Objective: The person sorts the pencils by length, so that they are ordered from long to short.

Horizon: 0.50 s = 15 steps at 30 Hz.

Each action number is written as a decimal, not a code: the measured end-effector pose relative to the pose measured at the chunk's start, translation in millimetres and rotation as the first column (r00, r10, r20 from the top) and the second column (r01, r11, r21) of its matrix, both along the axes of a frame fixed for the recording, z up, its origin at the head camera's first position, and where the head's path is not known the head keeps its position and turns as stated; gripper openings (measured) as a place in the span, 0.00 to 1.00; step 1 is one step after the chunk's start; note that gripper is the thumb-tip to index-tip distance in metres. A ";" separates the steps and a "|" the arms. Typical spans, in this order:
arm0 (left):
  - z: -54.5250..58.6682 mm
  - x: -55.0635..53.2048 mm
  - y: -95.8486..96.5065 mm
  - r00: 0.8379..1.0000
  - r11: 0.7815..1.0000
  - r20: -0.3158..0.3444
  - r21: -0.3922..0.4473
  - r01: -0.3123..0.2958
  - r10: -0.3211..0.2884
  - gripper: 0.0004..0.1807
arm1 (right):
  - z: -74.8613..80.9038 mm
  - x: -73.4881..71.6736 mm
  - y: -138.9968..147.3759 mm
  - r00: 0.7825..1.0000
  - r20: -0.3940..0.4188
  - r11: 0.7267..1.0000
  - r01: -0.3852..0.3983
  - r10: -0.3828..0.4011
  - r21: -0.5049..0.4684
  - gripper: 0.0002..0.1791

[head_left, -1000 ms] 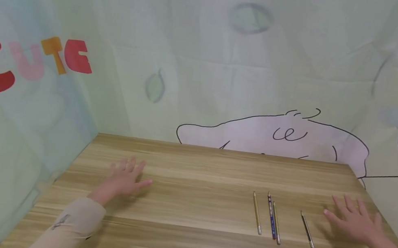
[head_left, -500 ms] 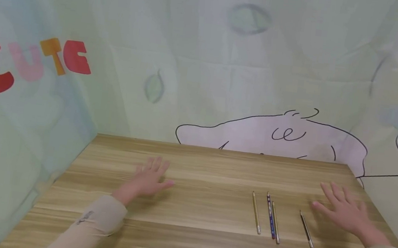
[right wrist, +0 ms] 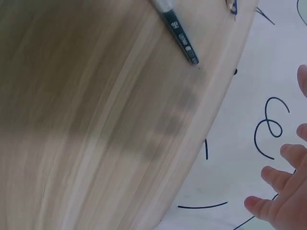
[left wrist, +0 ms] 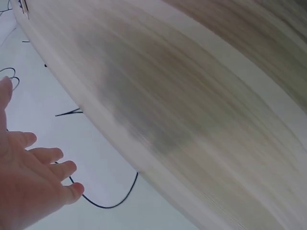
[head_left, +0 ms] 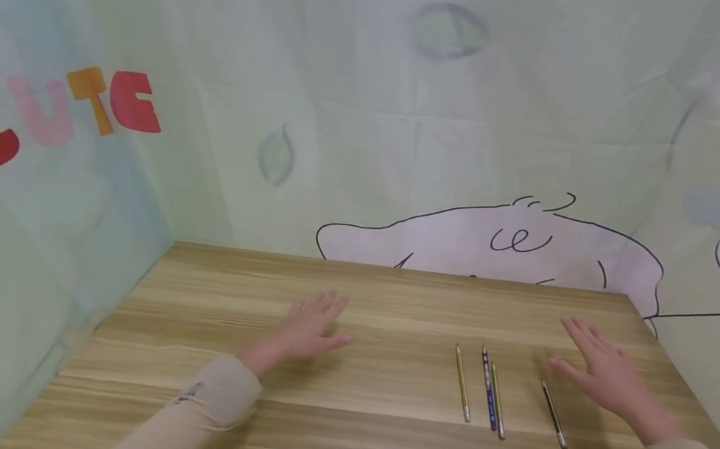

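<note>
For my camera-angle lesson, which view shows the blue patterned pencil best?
Head view: the blue patterned pencil shows full length there. The right wrist view catches only one end; the left wrist view's corner glimpse is too small to confirm.

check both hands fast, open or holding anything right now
Left hand: open, holding nothing.
Right hand: open, holding nothing; the dark pencil is the one nearest to it.
</note>
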<state>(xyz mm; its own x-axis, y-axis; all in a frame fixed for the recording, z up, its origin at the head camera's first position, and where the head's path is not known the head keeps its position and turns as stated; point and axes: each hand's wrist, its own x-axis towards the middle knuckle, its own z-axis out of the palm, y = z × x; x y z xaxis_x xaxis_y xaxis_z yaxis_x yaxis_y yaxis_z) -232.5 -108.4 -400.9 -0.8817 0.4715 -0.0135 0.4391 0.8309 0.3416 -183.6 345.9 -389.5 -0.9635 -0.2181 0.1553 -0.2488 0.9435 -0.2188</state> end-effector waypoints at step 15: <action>1.7 1.1 67.0 0.993 0.977 0.028 0.186 0.104 -0.111 0.27 | -4.4 -1.1 -32.3 0.998 -0.058 0.980 -0.004 -0.008 -0.198 0.31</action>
<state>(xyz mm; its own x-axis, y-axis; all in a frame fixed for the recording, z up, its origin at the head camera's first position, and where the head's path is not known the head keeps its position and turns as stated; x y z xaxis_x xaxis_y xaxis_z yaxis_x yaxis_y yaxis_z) -231.4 -41.4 -399.2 -0.8260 0.5615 0.0496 0.5066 0.7010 0.5020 -184.7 313.5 -394.0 -0.9520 -0.1757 0.2506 -0.2649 0.8833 -0.3869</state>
